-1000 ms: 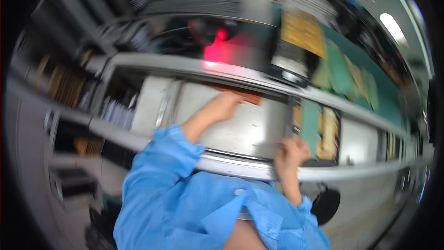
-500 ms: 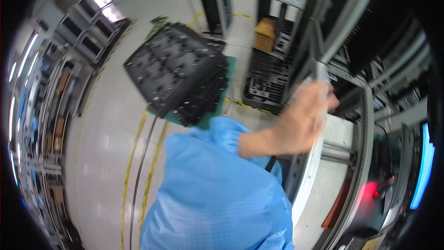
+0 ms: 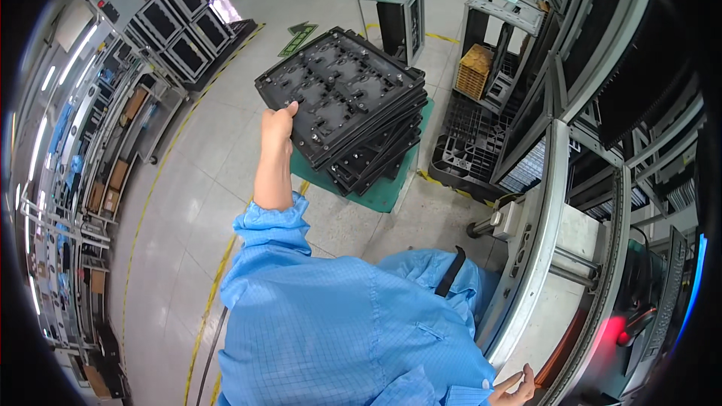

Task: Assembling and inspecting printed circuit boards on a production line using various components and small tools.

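A stack of black fixture trays (image 3: 342,98), flat plates with small fittings on top, stands in the middle, its layers turned at different angles. My left hand (image 3: 277,129) grips the top tray at its left corner; the thumb lies on the upper face, and the other fingers are largely hidden at the edge. Low on the right, my right hand (image 3: 515,389) shows only in part, beside the pale machine surface. Its fingers are loosely apart and nothing shows in them.
Beneath the stack is a green base (image 3: 385,192). A metal machine frame (image 3: 555,180) runs along my right. Farther back stand a rack (image 3: 413,19) and a black pallet (image 3: 470,139) bearing another rack with yellow pieces (image 3: 474,73). Shelving (image 3: 113,158) lines the left.
A blurred hand beside the metal frame is no longer there. My left hand now holds the top tray's corner, and my right hand shows at lower right. The stack appears farther right as the view shifts.
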